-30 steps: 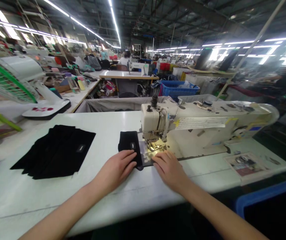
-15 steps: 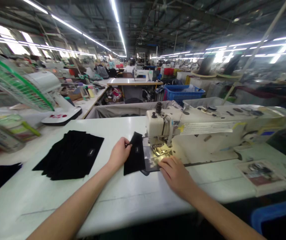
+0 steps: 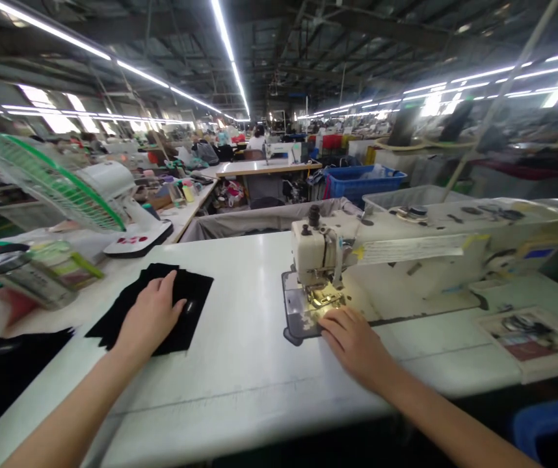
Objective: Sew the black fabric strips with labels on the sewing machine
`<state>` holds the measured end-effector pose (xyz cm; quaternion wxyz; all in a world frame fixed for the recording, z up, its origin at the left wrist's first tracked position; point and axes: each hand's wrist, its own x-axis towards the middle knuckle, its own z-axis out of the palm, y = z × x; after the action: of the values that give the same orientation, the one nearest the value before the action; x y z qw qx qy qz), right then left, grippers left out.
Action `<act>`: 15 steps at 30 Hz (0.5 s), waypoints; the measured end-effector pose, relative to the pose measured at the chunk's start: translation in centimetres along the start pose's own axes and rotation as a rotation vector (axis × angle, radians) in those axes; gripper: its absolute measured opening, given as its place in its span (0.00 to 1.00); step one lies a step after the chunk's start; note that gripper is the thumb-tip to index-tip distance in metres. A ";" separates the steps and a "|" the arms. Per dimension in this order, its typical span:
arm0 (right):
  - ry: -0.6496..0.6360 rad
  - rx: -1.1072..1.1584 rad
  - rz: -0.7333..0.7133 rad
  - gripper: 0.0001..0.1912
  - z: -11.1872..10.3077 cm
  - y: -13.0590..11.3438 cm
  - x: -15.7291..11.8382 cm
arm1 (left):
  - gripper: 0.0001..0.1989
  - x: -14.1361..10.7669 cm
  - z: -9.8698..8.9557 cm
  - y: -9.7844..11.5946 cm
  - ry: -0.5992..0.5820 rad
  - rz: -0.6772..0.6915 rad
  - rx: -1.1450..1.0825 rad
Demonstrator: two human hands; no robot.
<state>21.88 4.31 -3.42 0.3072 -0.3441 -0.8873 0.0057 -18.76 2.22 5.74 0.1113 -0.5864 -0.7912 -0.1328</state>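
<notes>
A stack of black cloth pieces (image 3: 194, 292) lies on the pale worktable at the left, with a small label on the top piece. My left hand (image 3: 155, 312) rests on this stack, its fingers spread. The white sewing machine (image 3: 315, 250) stands to the right, its lamp lighting the needle area. Beside the presser foot, my right hand (image 3: 350, 335) touches the metal plate (image 3: 296, 309) with its fingers together and bent. Whatever may be under those fingertips is hidden. No cloth shows on the plate's left part.
A green and white fan (image 3: 64, 182) stands at the left behind a metal canister (image 3: 30, 279). More black cloth (image 3: 10, 364) lies at the far left. A parts tray (image 3: 532, 335) sits at the right, and a blue crate (image 3: 361, 182) stands beyond the machine.
My left hand has moved left from the plate's edge onto the stack. The single black piece it held is no longer seen beside the machine. The view has shifted slightly; my right hand stays by the needle area.
</notes>
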 end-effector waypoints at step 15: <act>0.044 -0.188 -0.182 0.09 -9.0 0.5 -5.3 | 0.17 -7.5 4.4 16.1 -0.147 0.871 -0.455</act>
<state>30.11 -0.39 0.90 0.2924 -0.2893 -0.9044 -0.1129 -1.28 1.46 0.43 -0.0307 -0.8798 -0.4294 -0.2016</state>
